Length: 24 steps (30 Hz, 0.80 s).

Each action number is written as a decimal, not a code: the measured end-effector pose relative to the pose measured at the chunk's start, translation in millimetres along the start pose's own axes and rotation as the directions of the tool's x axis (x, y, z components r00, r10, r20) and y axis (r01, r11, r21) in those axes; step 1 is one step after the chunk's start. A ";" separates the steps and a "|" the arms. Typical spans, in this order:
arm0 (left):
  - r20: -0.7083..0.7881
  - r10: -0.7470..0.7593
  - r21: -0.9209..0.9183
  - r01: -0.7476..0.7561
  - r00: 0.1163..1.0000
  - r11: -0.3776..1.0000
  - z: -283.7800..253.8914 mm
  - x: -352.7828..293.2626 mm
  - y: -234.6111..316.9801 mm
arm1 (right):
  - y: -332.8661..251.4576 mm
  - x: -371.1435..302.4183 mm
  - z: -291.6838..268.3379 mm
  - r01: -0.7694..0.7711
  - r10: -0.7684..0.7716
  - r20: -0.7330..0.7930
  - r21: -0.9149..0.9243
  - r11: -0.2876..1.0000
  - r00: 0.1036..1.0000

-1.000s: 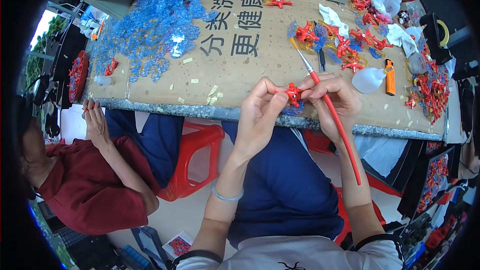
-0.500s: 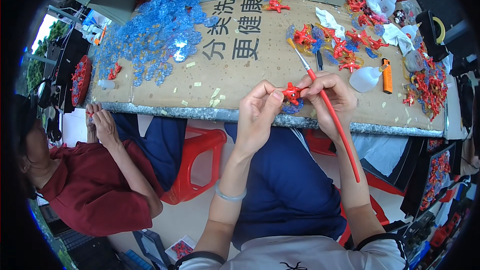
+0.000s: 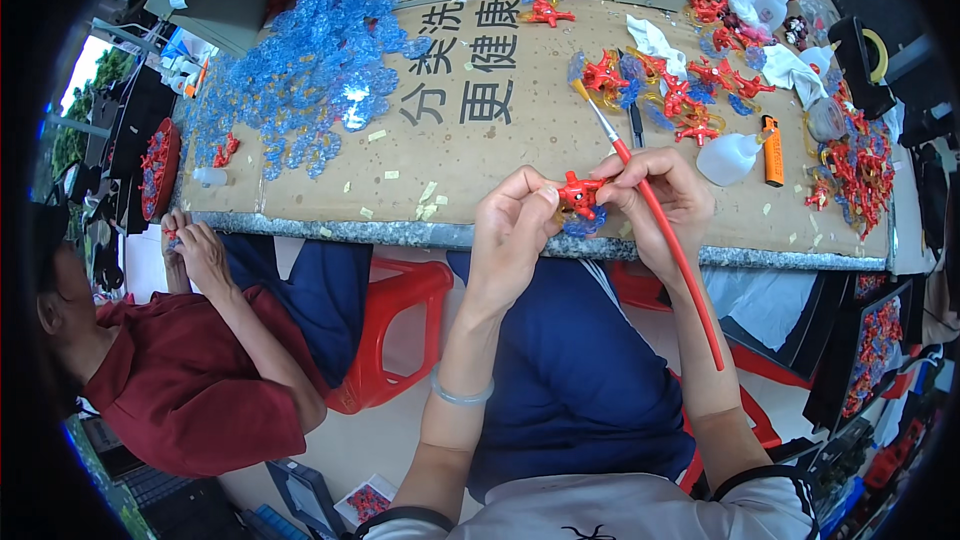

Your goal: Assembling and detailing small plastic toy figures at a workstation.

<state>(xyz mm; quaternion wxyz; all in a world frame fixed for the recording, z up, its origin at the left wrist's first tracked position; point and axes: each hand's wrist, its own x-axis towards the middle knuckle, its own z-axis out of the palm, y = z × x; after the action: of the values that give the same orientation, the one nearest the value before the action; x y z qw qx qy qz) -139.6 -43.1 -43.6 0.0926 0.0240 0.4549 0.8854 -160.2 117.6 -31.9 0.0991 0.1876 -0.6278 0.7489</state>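
Observation:
Above the table's front edge, my left hand [image 3: 510, 232] pinches a small red toy figure [image 3: 578, 190] between thumb and fingertips. Its translucent blue part [image 3: 586, 223] shows just below. My right hand [image 3: 668, 202] grips the figure's other side with its fingertips. A paintbrush [image 3: 684, 262] with a red handle lies across that same hand, its tan bristles pointing up toward the table and its handle end over my forearm. Beyond the brush tip sits a cluster of red figures [image 3: 603, 74] on blue and yellow clear parts.
Translucent blue pieces [image 3: 320, 50] are heaped at the back left. Right of my hands are a white squeeze bottle [image 3: 730, 159], an orange lighter [image 3: 773, 152] and a pile of red figures [image 3: 868, 185]. At left, a co-worker in a maroon shirt [image 3: 205, 370] sits handling a small piece.
The red figure has turned between my fingertips, and its outstretched limbs and the blue part beneath show more. My left fingers have shifted slightly on it. The brush stays in my right hand.

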 end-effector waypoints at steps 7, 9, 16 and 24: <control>0.062 -0.074 -0.059 0.078 0.995 0.995 8.8 2.3 12.2 | -4.0 1.1 -1.9 -0.144 0.149 -0.031 0.110 0.983 0.988; 0.055 -0.076 -0.077 0.080 0.996 0.994 8.4 1.9 11.1 | -5.1 1.3 -0.9 -0.142 0.147 -0.041 0.112 0.983 0.988; 0.043 -0.072 -0.053 0.075 0.996 0.996 -2.4 1.0 5.2 | 0.4 -0.7 -2.5 -0.031 0.033 -0.015 0.113 0.993 0.999; -0.009 -0.007 0.046 0.007 1.000 0.999 6.0 -2.3 2.6 | 5.1 0.1 -4.7 0.038 -0.037 -0.010 0.138 0.990 0.999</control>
<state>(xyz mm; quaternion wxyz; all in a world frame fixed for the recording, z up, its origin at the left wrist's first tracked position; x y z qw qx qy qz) -136.9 -40.2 -37.9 0.0931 0.0205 0.4758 0.8744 -163.0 121.2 -37.2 0.1024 0.2031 -0.5704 0.7892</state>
